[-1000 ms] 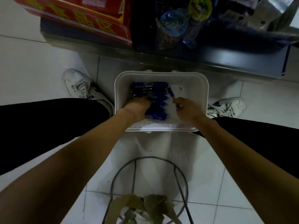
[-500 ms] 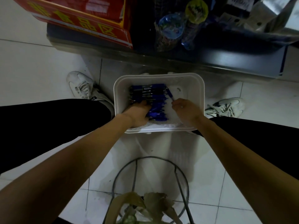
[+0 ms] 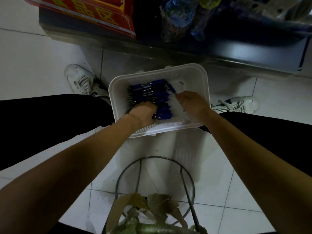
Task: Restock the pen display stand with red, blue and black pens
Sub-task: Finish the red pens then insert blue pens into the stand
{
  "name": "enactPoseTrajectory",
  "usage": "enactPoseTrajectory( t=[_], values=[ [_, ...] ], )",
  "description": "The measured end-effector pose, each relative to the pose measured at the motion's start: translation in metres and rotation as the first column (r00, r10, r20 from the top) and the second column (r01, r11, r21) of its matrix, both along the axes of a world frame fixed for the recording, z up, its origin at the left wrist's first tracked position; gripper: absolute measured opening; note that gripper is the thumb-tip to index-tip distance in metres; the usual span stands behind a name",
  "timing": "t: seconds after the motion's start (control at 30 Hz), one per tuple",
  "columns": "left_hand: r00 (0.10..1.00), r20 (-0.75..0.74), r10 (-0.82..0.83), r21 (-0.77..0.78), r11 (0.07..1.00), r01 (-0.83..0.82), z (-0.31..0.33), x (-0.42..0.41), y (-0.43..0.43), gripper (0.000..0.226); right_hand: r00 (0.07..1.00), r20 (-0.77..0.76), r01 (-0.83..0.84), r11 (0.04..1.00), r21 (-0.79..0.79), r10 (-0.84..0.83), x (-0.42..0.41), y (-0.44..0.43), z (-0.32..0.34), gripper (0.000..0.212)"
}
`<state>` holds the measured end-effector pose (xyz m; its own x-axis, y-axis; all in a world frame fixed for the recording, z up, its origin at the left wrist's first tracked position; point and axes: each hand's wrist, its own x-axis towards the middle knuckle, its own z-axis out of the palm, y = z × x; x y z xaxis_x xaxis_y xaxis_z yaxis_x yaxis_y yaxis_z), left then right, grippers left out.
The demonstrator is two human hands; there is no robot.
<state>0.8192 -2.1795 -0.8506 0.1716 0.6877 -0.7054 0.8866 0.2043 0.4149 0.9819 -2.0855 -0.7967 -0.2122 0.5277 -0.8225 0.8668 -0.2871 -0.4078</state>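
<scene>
- Nearest the camera, a dark wire frame [image 3: 156,179] stands on the white tiled floor [image 3: 33,68], with dull green leaves [image 3: 152,206] at its lower edge.
- Two bare forearms reach forward over it, between black-trousered legs.
- The left hand [image 3: 143,114] is curled down onto the near end of the blue pens [image 3: 150,93]; its fingertips are hidden among them, so whether it clasps any cannot be told.
- The right hand [image 3: 192,103] is closed, pinching a single blue pen [image 3: 171,87] that lies slanted beside the stack's right end.
- The pens lie side by side in the left half of a white plastic tub [image 3: 194,76] on the floor.
- White sneakers flank the tub: one [image 3: 79,78] at left, one [image 3: 236,103] at right.
- Beyond, a dark shelf base [image 3: 236,49] carries a red box with yellow characters [image 3: 94,16] and bagged goods [image 3: 179,16].
</scene>
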Motion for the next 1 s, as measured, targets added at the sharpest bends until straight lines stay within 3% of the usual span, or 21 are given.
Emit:
enactPoseTrajectory(
  t=[0.2,0.37,0.47,0.6,0.67,0.77,0.87,1.0],
  values=[
    [0.997,-0.064,0.034,0.052,0.998,-0.030,-0.003,0.009,-0.003,0.034,0.997,0.079,-0.010,1.000,-0.016,0.012,-0.001,-0.008,0.000,0.034],
    [0.991,0.053,0.122,0.017,0.992,-0.123,0.001,-0.001,-0.005,0.032,0.983,0.143,0.131,0.986,-0.107,-0.115,0.004,-0.011,0.001,0.038],
    [0.972,0.125,0.201,0.002,0.979,-0.203,0.010,-0.013,-0.002,0.034,0.988,0.142,0.075,0.995,-0.065,-0.065,0.005,-0.015,0.002,0.042],
    [0.932,0.155,0.328,0.030,0.941,-0.337,0.021,-0.014,0.007,0.023,0.972,0.075,0.229,0.965,-0.128,-0.221,0.002,-0.022,0.009,0.037],
    [0.929,0.113,0.353,0.084,0.928,-0.363,0.025,-0.014,0.011,0.024,0.974,0.042,0.226,0.970,-0.091,-0.223,0.004,-0.022,0.009,0.036],
    [0.960,-0.030,0.280,0.185,0.945,-0.270,0.020,-0.015,0.014,0.034,0.987,0.043,0.158,0.984,-0.081,-0.155,0.006,-0.021,0.008,0.035],
    [0.960,-0.189,0.207,0.157,0.971,-0.179,0.011,-0.009,0.018,0.047,0.990,0.043,0.133,0.989,-0.062,-0.131,0.006,-0.021,0.009,0.035],
    [0.967,-0.194,0.167,0.168,0.976,-0.135,0.001,-0.009,0.023,0.066,0.993,0.030,0.114,0.992,-0.051,-0.112,0.006,-0.021,0.006,0.035]
  ],
)
